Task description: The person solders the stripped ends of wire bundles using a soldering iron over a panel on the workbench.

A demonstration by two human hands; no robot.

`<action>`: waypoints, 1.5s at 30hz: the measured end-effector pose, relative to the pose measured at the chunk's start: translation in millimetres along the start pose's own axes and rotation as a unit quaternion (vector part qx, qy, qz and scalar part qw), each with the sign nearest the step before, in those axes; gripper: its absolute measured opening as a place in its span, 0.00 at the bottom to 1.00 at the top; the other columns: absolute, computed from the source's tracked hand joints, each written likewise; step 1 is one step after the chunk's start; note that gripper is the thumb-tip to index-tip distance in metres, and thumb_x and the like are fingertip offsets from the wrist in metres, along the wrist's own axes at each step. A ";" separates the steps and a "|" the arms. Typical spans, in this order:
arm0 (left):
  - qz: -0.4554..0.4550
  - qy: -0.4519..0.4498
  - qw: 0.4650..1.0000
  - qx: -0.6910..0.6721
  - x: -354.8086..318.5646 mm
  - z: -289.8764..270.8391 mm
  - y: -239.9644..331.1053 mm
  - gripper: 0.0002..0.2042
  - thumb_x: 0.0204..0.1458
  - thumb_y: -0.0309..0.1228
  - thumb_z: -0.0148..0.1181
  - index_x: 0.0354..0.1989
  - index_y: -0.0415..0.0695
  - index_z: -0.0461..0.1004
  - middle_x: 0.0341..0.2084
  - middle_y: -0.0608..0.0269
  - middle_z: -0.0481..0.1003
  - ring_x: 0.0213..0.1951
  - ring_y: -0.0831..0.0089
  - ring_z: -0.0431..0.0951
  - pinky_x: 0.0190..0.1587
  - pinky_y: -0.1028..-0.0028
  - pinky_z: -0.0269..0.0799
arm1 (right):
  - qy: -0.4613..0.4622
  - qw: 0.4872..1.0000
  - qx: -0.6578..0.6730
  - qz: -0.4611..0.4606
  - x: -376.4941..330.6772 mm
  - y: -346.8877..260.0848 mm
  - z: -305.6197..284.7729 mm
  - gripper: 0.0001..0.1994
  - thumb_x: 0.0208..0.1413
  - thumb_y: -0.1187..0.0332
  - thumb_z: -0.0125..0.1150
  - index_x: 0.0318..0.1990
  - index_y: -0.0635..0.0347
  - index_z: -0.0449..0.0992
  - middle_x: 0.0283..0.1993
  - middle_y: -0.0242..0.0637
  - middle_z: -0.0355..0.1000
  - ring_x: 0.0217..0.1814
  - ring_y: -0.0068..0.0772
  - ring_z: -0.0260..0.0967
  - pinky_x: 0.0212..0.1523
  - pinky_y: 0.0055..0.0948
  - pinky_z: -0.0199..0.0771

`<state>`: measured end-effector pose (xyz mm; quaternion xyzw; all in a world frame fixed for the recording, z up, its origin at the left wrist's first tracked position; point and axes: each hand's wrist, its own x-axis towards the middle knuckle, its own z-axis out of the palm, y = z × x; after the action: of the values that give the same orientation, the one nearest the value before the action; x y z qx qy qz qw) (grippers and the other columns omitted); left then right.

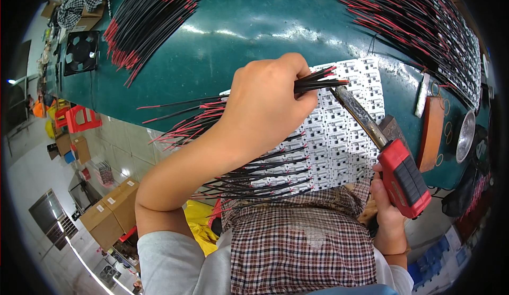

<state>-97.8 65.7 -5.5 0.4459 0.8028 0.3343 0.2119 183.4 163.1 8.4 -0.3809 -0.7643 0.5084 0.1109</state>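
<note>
Two hands at work, left hand (pixel 268 104) clenched around red-and-black wires (pixel 318 80) above a white circuit panel (pixel 344 136), right hand (pixel 389 210) gripping a red soldering iron (pixel 403 175), green table (pixel 238 30), cardboard boxes (pixel 111 210) on the floor.

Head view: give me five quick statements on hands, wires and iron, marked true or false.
1. The left hand pinches a bundle of red-and-black wires. True.
2. The right hand holds a soldering iron with a red handle. True.
3. The iron's tip points at the black fan. False: it points at the wire ends over the white board panel; the fan sits far to the left.
4. The table top is bright yellow. False: it is dark green.
5. A checked cloth covers the person's lap. True.
</note>
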 end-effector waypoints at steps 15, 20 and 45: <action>0.029 0.023 0.998 0.058 -1.9 10.1 -2.7 0.08 0.43 0.26 0.67 0.29 0.37 0.76 0.19 0.52 0.76 0.22 0.59 0.78 0.27 0.66 0.71 | -0.023 0.997 -0.012 -0.075 11.8 0.6 7.0 0.10 0.45 0.77 0.68 0.37 0.67 0.78 0.30 0.42 0.73 0.27 0.44 0.72 0.30 0.34 0.72; 0.031 0.026 0.997 0.069 -1.4 11.7 -2.8 0.08 0.43 0.27 0.67 0.29 0.37 0.76 0.19 0.52 0.76 0.22 0.58 0.78 0.27 0.65 0.71 | -0.013 0.999 -0.020 -0.048 6.5 4.5 5.6 0.10 0.45 0.77 0.67 0.37 0.66 0.78 0.30 0.43 0.74 0.27 0.44 0.73 0.30 0.34 0.72; 0.010 -0.013 0.996 0.090 7.6 5.9 -1.1 0.09 0.47 0.32 0.65 0.28 0.37 0.77 0.17 0.56 0.75 0.20 0.61 0.77 0.26 0.66 0.70 | 0.015 1.000 -0.015 -0.022 -6.4 9.3 -1.9 0.09 0.48 0.75 0.70 0.38 0.64 0.80 0.32 0.39 0.76 0.29 0.38 0.74 0.33 0.33 0.74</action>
<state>-98.6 73.9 -10.6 0.4759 0.8221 0.2570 0.1779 193.2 161.8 2.6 -0.3727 -0.7784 0.4887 0.1279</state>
